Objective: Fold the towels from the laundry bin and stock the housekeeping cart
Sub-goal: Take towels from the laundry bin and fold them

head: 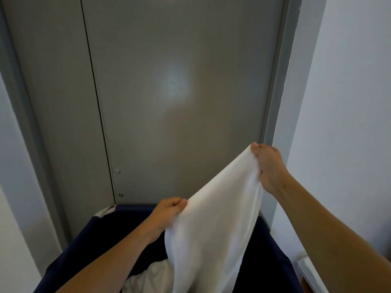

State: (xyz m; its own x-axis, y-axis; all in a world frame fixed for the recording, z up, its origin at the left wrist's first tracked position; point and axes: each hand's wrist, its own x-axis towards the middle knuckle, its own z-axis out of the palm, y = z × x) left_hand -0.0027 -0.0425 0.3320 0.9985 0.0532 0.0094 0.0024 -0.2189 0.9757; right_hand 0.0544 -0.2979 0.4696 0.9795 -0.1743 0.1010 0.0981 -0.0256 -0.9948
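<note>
towel (213, 225): white terry cloth, matt | bin (84, 240): navy fabric | door (169, 92): smooth, semi-gloss

A service corner of a lodging building is suggested: grey double doors (169, 92) in a grey frame (281, 81) are set between plain white walls (349, 102), and a dark navy fabric laundry bin (88, 240) holding white linen (148, 278) is parked before them.

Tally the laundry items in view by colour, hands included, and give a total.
White towel held up: 1
White linen lying in the bin: 1
Navy laundry bin: 1
Hands: 2, left hand and right hand, each pinching the towel's top edge
Total: 5
</note>
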